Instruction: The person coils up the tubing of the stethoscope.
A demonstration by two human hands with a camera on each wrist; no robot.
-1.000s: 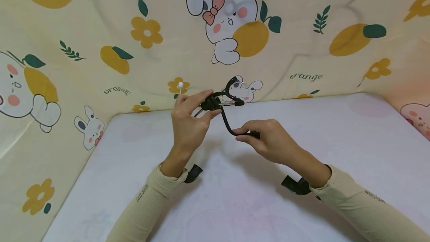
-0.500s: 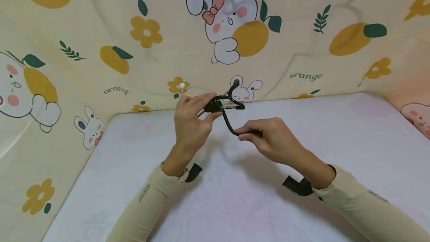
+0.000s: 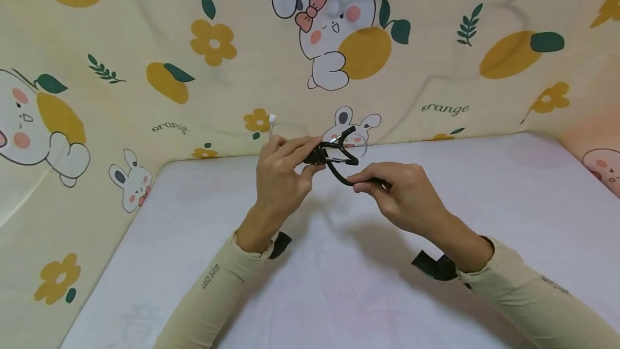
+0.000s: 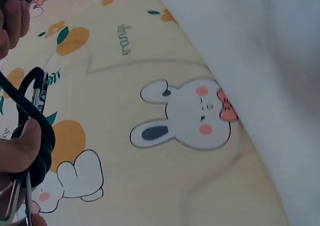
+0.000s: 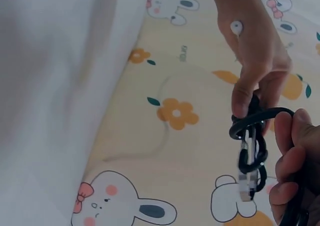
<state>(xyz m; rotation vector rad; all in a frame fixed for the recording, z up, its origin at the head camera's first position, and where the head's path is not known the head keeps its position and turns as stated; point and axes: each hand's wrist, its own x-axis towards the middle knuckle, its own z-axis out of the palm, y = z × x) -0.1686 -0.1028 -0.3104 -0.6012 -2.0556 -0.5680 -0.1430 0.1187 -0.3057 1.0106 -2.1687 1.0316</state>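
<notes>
A thick black cord (image 3: pixel 337 175) is wound in a tight coil (image 4: pixel 46 148) around a slim silver metal piece (image 5: pixel 245 183), whose kind I cannot tell. My left hand (image 3: pixel 286 174) pinches the coil between thumb and fingers, above the table. Several black loops (image 3: pixel 351 159) stick out to the right of its fingertips. My right hand (image 3: pixel 409 195) grips the cord's free end, with a short curved stretch running across to the coil. A thin stick with a white round tip (image 3: pixel 273 118) rises behind the left knuckles; its lower part is hidden.
A white-covered table (image 3: pixel 339 295) lies below both hands. Behind it hangs a cream curtain (image 3: pixel 232 90) printed with rabbits, oranges and flowers. Black straps (image 3: pixel 436 266) show at the cuffs of the beige sleeves (image 3: pixel 208 290).
Both hands have shifted slightly to the right with the cord. The loops beyond the left fingertips have turned, and the right hand has risen a little. Both holds are kept.
</notes>
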